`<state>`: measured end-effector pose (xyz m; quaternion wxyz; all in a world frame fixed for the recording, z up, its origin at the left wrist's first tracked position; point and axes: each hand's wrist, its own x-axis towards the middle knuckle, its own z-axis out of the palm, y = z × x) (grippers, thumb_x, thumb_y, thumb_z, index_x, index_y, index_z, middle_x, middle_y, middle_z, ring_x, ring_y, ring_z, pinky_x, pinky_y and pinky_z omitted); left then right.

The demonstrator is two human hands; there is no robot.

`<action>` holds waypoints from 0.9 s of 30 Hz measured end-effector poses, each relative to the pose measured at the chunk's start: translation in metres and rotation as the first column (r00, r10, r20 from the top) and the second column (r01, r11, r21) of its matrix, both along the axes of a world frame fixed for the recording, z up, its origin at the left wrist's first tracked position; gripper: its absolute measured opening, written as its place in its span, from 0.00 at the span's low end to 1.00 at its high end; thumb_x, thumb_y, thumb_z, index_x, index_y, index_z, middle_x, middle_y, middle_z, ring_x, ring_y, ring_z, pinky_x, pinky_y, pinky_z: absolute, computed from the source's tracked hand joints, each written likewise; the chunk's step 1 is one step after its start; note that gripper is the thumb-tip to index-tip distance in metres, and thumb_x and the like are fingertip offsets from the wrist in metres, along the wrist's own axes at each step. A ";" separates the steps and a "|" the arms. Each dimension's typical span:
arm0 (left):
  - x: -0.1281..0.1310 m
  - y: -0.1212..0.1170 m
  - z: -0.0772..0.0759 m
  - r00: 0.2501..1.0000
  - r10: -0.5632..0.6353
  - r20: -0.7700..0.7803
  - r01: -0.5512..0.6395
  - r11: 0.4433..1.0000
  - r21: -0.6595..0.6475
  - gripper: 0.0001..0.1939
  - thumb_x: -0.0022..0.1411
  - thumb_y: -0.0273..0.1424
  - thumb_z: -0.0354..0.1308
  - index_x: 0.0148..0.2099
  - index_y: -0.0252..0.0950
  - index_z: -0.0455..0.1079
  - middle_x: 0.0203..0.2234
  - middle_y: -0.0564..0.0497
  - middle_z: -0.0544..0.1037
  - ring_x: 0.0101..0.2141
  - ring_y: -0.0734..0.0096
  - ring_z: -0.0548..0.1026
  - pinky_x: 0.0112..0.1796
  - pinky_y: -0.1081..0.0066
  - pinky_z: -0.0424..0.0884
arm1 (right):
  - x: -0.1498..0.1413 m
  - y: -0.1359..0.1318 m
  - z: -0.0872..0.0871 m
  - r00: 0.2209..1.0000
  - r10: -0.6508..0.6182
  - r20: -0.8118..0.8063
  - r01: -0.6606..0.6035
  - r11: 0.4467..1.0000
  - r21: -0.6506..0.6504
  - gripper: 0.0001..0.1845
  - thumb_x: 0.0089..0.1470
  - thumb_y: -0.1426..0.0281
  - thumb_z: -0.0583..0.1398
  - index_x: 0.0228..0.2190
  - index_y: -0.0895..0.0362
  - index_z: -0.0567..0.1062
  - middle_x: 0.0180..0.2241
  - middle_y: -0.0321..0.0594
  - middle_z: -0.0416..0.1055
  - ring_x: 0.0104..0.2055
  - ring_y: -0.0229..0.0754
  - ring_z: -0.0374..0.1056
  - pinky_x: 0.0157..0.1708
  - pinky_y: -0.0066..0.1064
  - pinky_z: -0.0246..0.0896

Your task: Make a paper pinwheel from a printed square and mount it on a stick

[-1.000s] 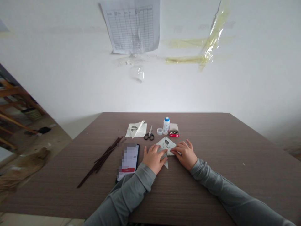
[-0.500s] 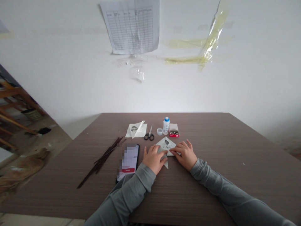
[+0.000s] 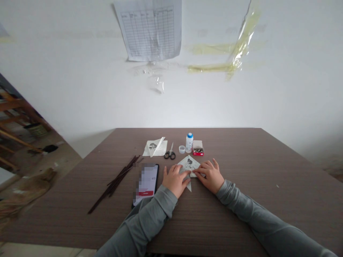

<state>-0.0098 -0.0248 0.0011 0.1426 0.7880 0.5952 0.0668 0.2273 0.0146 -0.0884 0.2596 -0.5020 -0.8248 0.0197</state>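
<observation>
Just beyond paper (image 3: 189,162): scissors (image 3: 170,152), bottle (image 3: 189,144).

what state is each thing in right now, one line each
Left hand, fingers spread on the folded paper
Right hand, fingertips on it too
Folded paper, creased into points, partly covered
Scissors, blades closed
Bottle, upright, blue top on
Red box, open, filled
Phone, face up, screen lit
Dark sticks, loosely bundled
Second paper, folded
Wall sheet, stuck up
</observation>
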 end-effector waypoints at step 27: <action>0.003 0.005 -0.007 0.999 0.034 -0.032 -0.032 0.998 0.049 0.27 0.88 0.26 0.70 0.79 0.53 0.88 0.77 0.41 0.87 0.79 0.38 0.80 0.84 0.12 0.64 | -0.003 -0.002 0.005 0.999 -0.032 0.007 0.032 0.998 -0.052 0.18 0.81 0.67 0.67 0.50 0.39 0.99 0.45 0.44 0.93 0.59 0.61 0.86 0.85 0.84 0.60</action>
